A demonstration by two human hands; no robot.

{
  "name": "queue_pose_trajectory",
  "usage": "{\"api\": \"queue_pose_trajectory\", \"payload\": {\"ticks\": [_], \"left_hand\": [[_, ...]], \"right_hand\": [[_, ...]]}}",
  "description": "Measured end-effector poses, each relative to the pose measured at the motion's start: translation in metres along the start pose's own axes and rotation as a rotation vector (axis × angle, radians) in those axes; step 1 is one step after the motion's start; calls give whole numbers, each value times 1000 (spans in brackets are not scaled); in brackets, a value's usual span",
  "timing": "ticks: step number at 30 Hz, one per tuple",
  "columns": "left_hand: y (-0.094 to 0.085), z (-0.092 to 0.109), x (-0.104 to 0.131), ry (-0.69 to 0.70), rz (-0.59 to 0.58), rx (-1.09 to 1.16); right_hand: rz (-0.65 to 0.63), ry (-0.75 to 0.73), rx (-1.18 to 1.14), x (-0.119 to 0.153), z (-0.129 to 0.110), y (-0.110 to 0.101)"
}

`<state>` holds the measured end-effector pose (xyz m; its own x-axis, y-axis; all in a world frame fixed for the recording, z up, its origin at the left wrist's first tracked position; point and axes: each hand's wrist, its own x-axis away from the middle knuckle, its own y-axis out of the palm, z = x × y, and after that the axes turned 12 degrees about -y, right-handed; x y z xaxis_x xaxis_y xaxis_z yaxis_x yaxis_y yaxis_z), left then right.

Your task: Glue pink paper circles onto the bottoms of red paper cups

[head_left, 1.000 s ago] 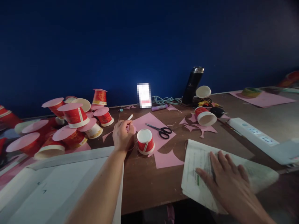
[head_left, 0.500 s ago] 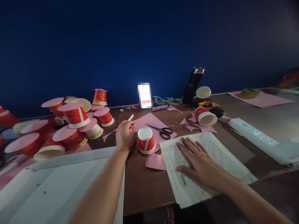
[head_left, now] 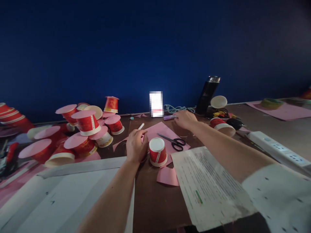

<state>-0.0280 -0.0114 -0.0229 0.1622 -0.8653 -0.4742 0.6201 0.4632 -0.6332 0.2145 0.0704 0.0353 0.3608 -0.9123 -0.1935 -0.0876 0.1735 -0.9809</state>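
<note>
On the brown table, a red paper cup (head_left: 157, 153) stands upside down with its white base up. My left hand (head_left: 137, 145) rests just left of it, fingers curled. A thin white stick (head_left: 141, 126) shows beyond those fingers; whether they hold it is hidden. Farther back, my right hand (head_left: 186, 119) has its fingers closed on the right end of a purple glue stick (head_left: 169, 117) lying on the table. Black-handled scissors (head_left: 173, 142) lie on a pink paper sheet (head_left: 161, 129) behind the cup. A pink paper piece (head_left: 167, 176) lies in front of it.
Several red cups topped with pink discs (head_left: 87, 121) crowd the left. A printed sheet (head_left: 213, 184) lies under my right forearm. Toward the right are a black flask (head_left: 207, 95), a tipped cup (head_left: 222, 126) and a power strip (head_left: 277, 147). A lit screen (head_left: 156, 103) stands behind.
My right hand has left the printed sheet and reached forward to the glue stick. My left hand stays beside the cup. The view has shifted slightly.
</note>
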Motion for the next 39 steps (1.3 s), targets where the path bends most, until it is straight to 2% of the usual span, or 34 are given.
{"api": "queue_pose_trajectory", "payload": {"ticks": [3, 7, 11, 14, 15, 17, 19, 21, 23, 26, 30, 33, 35, 37, 38, 39], "left_hand": [[0, -1, 1, 7, 12, -22], [0, -2, 2, 14, -2, -21], [2, -2, 1, 3, 2, 4], [2, -3, 0, 9, 34, 33], [2, -4, 0, 20, 48, 43], [2, -4, 0, 38, 80, 64], [1, -4, -1, 43, 115, 77], [-1, -4, -1, 44, 142, 77], [-3, -4, 0, 56, 163, 68], [-4, -4, 0, 74, 179, 60], [-2, -5, 0, 72, 142, 44], [0, -5, 0, 55, 117, 37], [1, -5, 0, 39, 109, 35], [1, -4, 0, 14, 106, 26], [1, -3, 0, 3, 102, 21], [1, -3, 0, -4, 97, 17]], "right_hand": [[-14, 6, 4, -27, 0, 19], [-20, 43, -29, -37, 1, 33], [30, 65, -120, -30, 0, 26], [74, 26, -261, -12, -10, 11], [96, 0, -353, -3, -16, 6], [179, -53, -964, 17, -30, -1], [183, 8, -1459, 37, -45, -5], [199, 89, -1765, 55, -56, -5], [178, 128, -1915, 67, -63, -3], [119, 180, -1973, 75, -65, 2], [129, 346, -1965, 63, -63, 0], [258, 534, -1983, 53, -68, -15], [380, 586, -2017, 55, -78, -27], [502, 577, -2024, 67, -92, -34], [525, 546, -2019, 75, -99, -34], [497, 513, -2029, 83, -105, -32]]}}
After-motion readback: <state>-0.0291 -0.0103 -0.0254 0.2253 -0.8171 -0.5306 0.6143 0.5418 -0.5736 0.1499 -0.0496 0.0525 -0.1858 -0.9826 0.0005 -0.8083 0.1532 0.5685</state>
